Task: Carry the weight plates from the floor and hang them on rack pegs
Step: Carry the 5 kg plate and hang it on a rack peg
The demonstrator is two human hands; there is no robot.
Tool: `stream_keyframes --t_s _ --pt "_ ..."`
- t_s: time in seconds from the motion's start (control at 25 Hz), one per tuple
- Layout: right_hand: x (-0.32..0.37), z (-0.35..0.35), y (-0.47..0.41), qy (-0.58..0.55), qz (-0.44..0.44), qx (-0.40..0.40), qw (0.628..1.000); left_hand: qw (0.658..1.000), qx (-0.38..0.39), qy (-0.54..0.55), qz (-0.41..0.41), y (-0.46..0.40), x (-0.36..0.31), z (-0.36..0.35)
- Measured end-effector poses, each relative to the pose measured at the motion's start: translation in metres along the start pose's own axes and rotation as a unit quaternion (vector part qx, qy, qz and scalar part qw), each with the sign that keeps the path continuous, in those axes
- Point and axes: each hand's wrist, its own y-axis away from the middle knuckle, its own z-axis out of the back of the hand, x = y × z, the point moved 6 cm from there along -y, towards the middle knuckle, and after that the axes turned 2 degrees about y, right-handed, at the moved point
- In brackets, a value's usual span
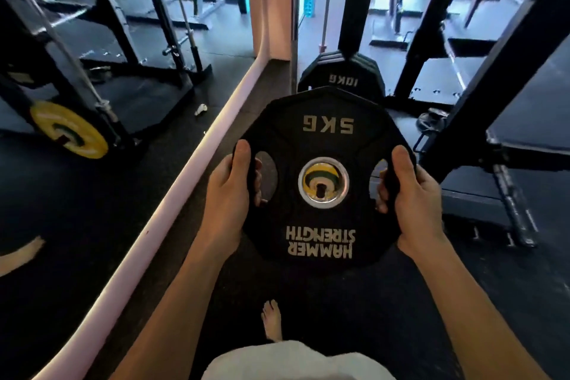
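A person is looking down at a black weight plate [324, 179] that they are holding out in front of them with both bare hands, above a dark rubber floor [308, 293]. The plate is many-sided, marked "5KG" and "HAMMER STRENGTH" in pale letters that are reading upside down from this view, with a shiny metal ring around its centre hole. The left hand [229, 191] is gripping the plate's left edge, thumb lying on the face and fingers curling through the left grip slot. The right hand [410, 191] is gripping the right edge the same way, fingers showing through the right slot. Just beyond the held plate, a group of black plates, the front one marked "10KG" [340, 77], is sitting at the foot of a black rack upright [354, 18]. A mirror [92, 71] on the left is reflecting gym racks and a yellow plate [69, 129]. One bare foot [272, 319] is standing on the floor below.
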Motion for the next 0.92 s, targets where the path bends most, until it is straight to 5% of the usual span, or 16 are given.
stream_keyframes --t_s 0.4,0.92 --pt "0.111 -0.046 -0.139 -0.047 0.153 -0.077 0.984 0.977 0.116 0.043 -0.173 -0.163 -0.134 -0.090" --pt "0.241 -0.062 -0.310 -0.032 0.256 -0.081 0.963 0.946 0.140 0.092 -0.277 -0.304 -0.253 -0.211"
